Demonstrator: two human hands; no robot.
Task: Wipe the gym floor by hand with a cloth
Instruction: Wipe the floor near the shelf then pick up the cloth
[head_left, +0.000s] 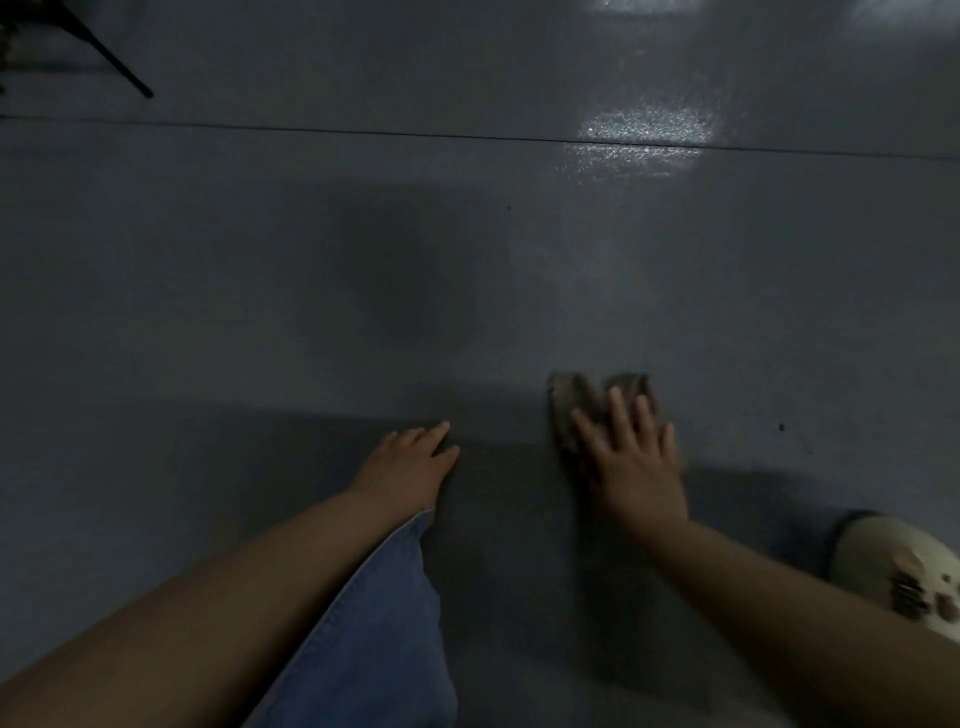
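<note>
Fingers (621, 415) of the right hand (636, 462) spread flat and straight over a brownish cloth (576, 402), pressing it onto the grey gym floor (519, 291) as a person crouches low; the hand shows some motion blur. Nearer than the cloth, a denim-clad knee (379, 623) fills the lower edge, and to the cloth's right and nearer, a pale shoe (904, 571) with dark markings sits on the floor. Left of the cloth and apart from it, the left hand (410, 462) rests palm down, its fingers extended and holding nothing. Beyond the cloth, a dark shadow patch lies over the floor, and farther still a thin seam line (363, 132) crosses it, with a bright glare of reflected light (644, 137) on the seam. Farthest from the cloth, up to its left, a black slanted leg (111, 62) of some stand touches the floor
</note>
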